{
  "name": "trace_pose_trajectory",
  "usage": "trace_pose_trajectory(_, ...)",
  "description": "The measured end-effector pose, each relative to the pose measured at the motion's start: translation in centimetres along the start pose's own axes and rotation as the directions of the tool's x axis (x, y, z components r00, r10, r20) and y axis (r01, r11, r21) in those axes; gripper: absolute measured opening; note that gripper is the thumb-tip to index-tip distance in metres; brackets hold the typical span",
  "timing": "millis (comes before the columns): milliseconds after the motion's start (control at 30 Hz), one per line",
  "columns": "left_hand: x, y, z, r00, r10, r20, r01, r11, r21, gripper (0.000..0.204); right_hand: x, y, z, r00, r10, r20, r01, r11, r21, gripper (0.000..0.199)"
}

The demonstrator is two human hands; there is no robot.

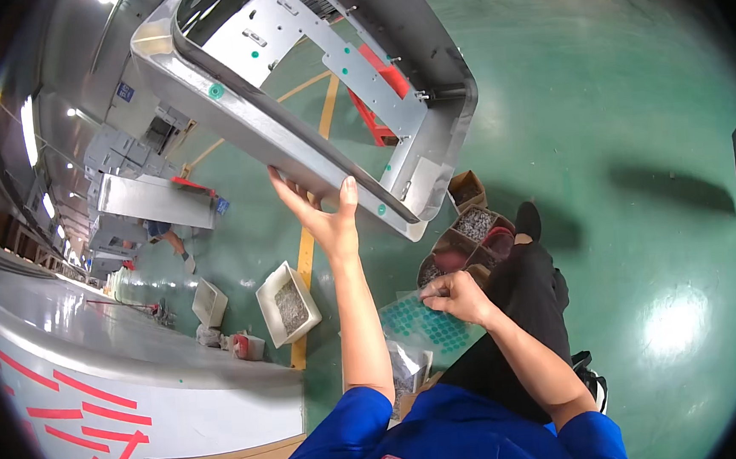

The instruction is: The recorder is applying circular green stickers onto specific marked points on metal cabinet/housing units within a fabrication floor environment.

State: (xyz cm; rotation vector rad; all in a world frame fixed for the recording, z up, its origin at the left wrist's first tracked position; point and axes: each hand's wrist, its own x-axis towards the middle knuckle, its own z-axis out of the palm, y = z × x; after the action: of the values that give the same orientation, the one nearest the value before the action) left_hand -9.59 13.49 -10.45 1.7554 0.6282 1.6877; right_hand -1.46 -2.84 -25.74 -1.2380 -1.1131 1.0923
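Note:
My left hand [333, 223] grips the lower edge of a large silver metal frame [272, 142], thumb on one side and fingers beneath. The frame is raised and tilted, with rounded corners, a wide opening, inner brackets and studs. Several green round stickers [217, 91] sit on its faces. Lower down, my right hand [460, 298] pinches at the top edge of a clear sheet of green round stickers [426, 328], which lies by my leg. Whether a single sticker is between those fingertips is too small to tell.
Divided boxes of small metal parts [475, 222] stand by my foot. A white bin of parts [289, 303] is on the green floor, left of them. A white table with red strips [82, 411] fills the lower left. Beyond the frame stands a red stool [369, 118]. Another person's leg [178, 243] shows farther left.

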Motion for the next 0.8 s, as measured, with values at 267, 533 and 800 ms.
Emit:
trace_pose_trajectory(267,0.3,0.3,-0.9,0.997,0.027,0.079,-0.025,0.999,-0.019,0.103,0.1,0.1,0.0,0.999,-0.05,-0.002,0.05,0.998,-0.025,0.021)
trace_pose_trajectory(533,1.9,-1.7,-2.8,0.984,0.069,0.163,-0.049,0.991,-0.124,0.1,0.1,0.2,-0.4,1.0,-0.021,0.015,0.02,1.0,0.021,0.021)
trace_pose_trajectory(800,0.6,-1.1,-1.3,0.982,0.063,0.177,-0.032,0.984,-0.173,0.1,0.1,-0.2,-0.5,1.0,-0.021,0.012,0.021,0.999,-0.04,0.022)
